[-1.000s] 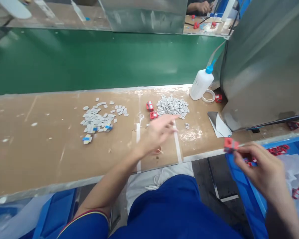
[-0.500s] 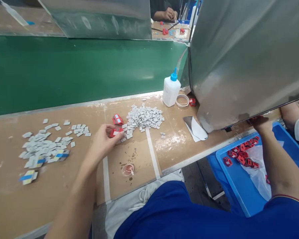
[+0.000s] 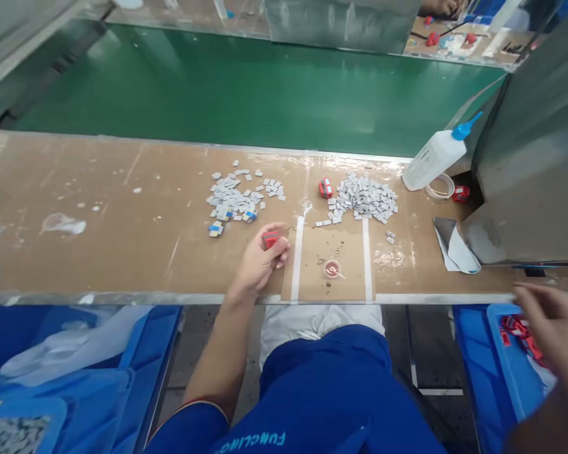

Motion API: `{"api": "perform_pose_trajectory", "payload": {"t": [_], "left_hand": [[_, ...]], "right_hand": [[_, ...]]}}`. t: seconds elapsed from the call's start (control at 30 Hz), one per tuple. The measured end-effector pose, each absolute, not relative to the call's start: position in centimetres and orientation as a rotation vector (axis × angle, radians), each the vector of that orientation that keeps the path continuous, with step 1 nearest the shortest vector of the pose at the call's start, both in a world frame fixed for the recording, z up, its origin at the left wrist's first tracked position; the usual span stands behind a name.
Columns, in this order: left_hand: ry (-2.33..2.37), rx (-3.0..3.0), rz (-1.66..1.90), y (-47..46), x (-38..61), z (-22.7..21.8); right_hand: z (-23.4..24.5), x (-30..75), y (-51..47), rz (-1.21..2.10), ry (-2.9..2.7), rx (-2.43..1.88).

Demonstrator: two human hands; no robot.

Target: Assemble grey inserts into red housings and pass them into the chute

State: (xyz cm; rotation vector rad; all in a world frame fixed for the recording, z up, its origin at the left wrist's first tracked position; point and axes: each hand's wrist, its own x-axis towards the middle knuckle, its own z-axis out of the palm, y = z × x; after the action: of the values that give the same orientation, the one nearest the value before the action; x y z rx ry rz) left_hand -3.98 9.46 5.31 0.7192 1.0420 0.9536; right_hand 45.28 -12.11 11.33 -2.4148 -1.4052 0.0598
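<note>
My left hand (image 3: 260,260) is closed around a small red toy car (image 3: 270,239), just left of the taped cardboard area on the bench. A second red toy car (image 3: 325,188) stands beside a pile of small grey-white rectangular pieces (image 3: 366,197). Below that pile, a small round dish (image 3: 332,269) of reddish liquid has a thin white stick in it. Somewhat blurred, my right hand (image 3: 551,328) hovers at the right over the blue tray (image 3: 511,372) of red car parts (image 3: 525,337). Its fingers reach leftward, slightly apart, with nothing visible in them.
Another pile of grey-white pieces (image 3: 234,195) lies left, with blue-and-yellow blocks (image 3: 216,229) at its front. A white bottle with a blue nozzle (image 3: 435,161) and a tape roll (image 3: 440,187) stand near the metal panel (image 3: 534,189). A green belt (image 3: 265,94) runs behind.
The view has swung left. My left hand has brought the red car away from the grey-white pile, toward the bench's front. My right hand has come out from beneath the metal panel.
</note>
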Motion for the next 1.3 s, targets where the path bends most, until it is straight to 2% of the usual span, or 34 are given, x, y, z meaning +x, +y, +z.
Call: {"api": "perform_pose_trajectory", "payload": {"t": [0.1,0.17,0.33,0.63,1.0,1.3], "left_hand": [[0.850,0.603,1.003,8.5,-4.3,4.2],[0.776,0.576,0.982,7.7,-4.5,3.5],[0.686,0.627,0.975,5.6,-4.2,1.7],[0.827,0.848,1.068,4.0,-2.7,0.5],[0.847,0.858,1.032,3.3,-1.6,1.1],[0.884,0.950,1.021,3.3,-1.7,0.5]], "right_hand": [[9.2,32.3,-7.7,0.653,-1.663,-1.962],[7.1,26.0,-4.2,0.722,-1.740,-1.686],[3.9,20.3,-0.2,0.524,-1.745,-1.465],[4.7,19.4,1.4,0.499,-1.728,-1.564],[4.3,21.3,1.5,0.678,-1.729,-1.365],[3.4,20.0,1.8,0.475,-1.684,-1.258]]}}
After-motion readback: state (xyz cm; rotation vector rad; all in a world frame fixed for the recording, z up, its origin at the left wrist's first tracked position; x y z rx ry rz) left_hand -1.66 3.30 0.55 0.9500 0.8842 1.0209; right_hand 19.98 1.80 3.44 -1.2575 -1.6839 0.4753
